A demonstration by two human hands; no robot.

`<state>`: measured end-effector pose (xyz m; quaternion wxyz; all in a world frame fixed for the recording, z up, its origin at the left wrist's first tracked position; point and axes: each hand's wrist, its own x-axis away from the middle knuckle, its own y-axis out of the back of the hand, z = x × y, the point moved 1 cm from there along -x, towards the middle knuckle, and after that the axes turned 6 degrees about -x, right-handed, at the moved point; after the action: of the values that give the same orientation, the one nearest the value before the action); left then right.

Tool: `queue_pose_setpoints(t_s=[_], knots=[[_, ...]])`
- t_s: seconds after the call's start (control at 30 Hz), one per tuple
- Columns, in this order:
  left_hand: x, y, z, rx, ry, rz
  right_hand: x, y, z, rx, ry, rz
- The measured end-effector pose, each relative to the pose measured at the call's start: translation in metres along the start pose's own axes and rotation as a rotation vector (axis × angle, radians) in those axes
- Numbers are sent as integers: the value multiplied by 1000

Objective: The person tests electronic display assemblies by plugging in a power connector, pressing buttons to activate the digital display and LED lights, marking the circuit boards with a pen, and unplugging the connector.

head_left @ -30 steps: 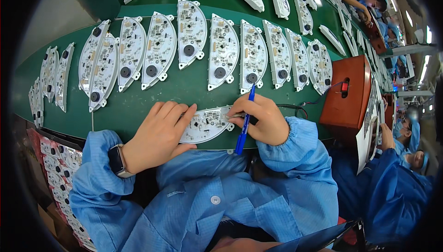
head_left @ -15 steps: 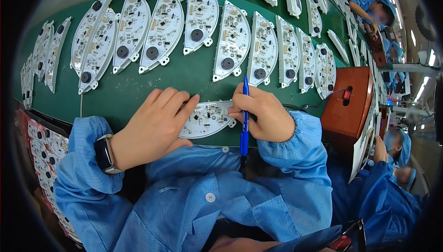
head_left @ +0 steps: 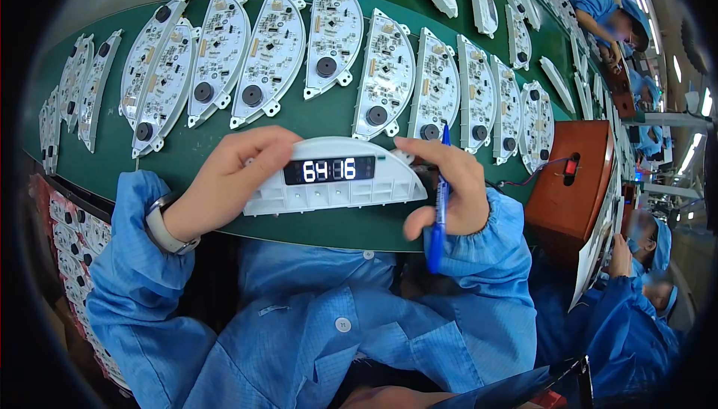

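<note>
A white half-moon display housing (head_left: 336,198) is tilted up on its straight edge, its black window (head_left: 365,169) lit with white digits. My left hand (head_left: 228,177) grips its left end, thumb on the front face and fingers behind. At the opposite end is my right hand (head_left: 462,184), forefinger near the upper right corner and thumb spread downward. A blue marker pen (head_left: 439,218) is tucked in the right hand, pointing up and down. How firmly the right fingers touch the housing cannot be told.
Behind my hands, several half-moon circuit boards (head_left: 389,72) with black buzzers stand in a row on the green table (head_left: 262,136). A brown box (head_left: 572,184) with a red switch is at the right. More boards (head_left: 71,274) lie lower left. Co-workers (head_left: 628,312) sit at the right.
The housing has been flipped from its circuit side to its lit display side and raised. My left hand shifted to its left end. The right hand's writing grip on the pen loosened.
</note>
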<state>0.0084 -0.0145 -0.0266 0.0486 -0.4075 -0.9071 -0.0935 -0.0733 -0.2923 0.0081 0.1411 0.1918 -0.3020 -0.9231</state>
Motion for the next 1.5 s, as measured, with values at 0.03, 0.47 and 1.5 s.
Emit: queue_pose_setpoints(t_s=[0.03,0.47,1.5], knots=[[-3,1,2,176,105,-6,0,-3,1,-5,-3,-3],[0,2,-4,77,82,-3,9,-17,-12,99,143,-43],[4,2,-11,107,73,2,10,-15,-12,95,160,-11]])
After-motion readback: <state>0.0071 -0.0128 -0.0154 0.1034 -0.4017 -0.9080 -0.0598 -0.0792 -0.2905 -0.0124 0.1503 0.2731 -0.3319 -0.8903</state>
